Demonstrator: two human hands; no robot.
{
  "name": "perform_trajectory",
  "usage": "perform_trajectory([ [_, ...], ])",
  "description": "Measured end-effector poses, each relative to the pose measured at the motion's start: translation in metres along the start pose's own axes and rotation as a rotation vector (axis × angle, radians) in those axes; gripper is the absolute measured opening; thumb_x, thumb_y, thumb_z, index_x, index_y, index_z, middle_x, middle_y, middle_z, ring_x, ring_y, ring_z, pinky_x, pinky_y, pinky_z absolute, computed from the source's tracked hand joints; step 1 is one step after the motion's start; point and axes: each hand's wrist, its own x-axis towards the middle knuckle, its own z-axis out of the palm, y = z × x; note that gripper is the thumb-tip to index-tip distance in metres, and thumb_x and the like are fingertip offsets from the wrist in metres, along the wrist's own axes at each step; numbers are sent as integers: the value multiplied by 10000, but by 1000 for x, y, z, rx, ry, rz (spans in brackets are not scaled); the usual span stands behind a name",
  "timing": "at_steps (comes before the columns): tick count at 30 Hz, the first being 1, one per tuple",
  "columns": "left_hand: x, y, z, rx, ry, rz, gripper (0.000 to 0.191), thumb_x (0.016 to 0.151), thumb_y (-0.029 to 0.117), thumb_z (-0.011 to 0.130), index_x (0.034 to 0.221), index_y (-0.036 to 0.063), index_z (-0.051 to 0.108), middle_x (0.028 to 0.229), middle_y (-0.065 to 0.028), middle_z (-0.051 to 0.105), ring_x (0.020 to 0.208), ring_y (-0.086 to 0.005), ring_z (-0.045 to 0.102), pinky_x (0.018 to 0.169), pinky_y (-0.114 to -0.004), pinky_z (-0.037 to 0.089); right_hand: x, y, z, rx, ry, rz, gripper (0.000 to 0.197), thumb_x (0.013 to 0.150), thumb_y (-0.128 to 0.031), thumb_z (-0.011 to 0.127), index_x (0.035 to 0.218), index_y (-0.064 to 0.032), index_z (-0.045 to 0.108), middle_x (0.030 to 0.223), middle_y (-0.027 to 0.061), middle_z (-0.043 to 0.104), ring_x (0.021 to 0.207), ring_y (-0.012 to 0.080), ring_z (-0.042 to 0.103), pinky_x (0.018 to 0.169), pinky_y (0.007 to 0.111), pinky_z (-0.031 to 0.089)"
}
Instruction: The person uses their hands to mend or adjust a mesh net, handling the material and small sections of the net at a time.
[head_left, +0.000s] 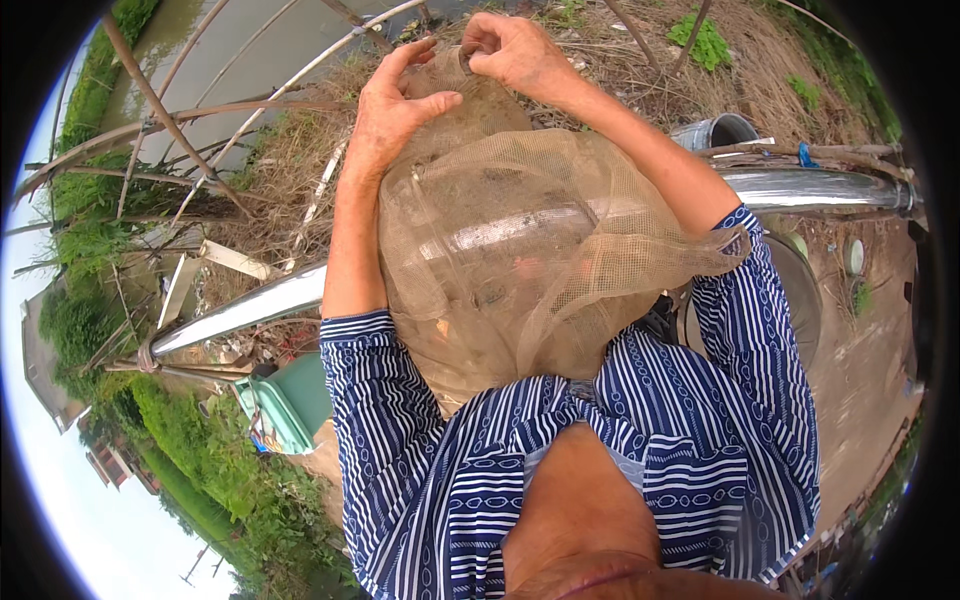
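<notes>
A brown fine-mesh net (480, 247) spreads in front of my chest and lies over a shiny metal pole that shows through the mesh. At the net's far end, my right hand (514, 56) pinches its gathered edge between thumb and curled fingers. My left hand (397, 101) is at the left side of the same end, thumb and fingers apart around the mesh; whether it grips the net I cannot tell. A loose corner of the net rests against my right sleeve.
The metal pole (247, 307) runs crosswise, left and right of the net. Wooden poles (161, 112) form a frame at the upper left, by water. A green bin (289, 405) stands lower left. A metal bucket (716, 131) lies beyond the pole on the right, near dry grass.
</notes>
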Motion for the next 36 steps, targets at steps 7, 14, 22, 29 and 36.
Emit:
perform_trajectory([
  [7, 4, -4, -5, -145, -54, -197, 727, 650, 426, 756, 1167, -25, 516, 1031, -171, 602, 952, -224, 580, 807, -326, 461, 4, -15, -16, 306, 187, 109, 218, 739, -156, 559, 900, -16, 607, 777, 79, 622, 708, 160, 588, 647, 288, 481],
  [14, 3, -18, -16, -340, 160, -191, 248, 763, 137, 688, 936, -35, 640, 766, -50, 644, 678, -95, 566, 620, -215, 452, -3, -33, -45, 545, -127, 214, 349, 787, -179, 604, 1081, -1, 549, 953, 97, 604, 847, 182, 579, 730, 310, 491],
  [22, 18, -3, 1, -634, 126, -150, 118, 790, 116, 646, 828, 5, 658, 703, 3, 603, 611, -60, 501, 570, -210, 409, -78, -3, -161, 600, 81, 153, 301, 803, -119, 591, 1064, 26, 550, 927, 110, 622, 802, 209, 618, 718, 310, 508],
  [29, 22, -28, -11, -448, 66, -229, 135, 839, 107, 581, 914, -4, 599, 780, 3, 596, 649, -67, 507, 606, -223, 424, -199, -21, -194, 256, 9, 417, 505, 806, -449, 591, 920, 43, 596, 826, 139, 641, 749, 170, 646, 634, 227, 532],
  [36, -6, 16, -22, -32, -247, -282, 377, 857, 257, 575, 1121, -11, 542, 969, -54, 595, 858, -115, 527, 778, -239, 406, -275, -39, -70, 587, -419, 578, 880, 729, -531, 635, 1305, 43, 298, 1092, 251, 544, 951, 283, 595, 733, 345, 534],
])
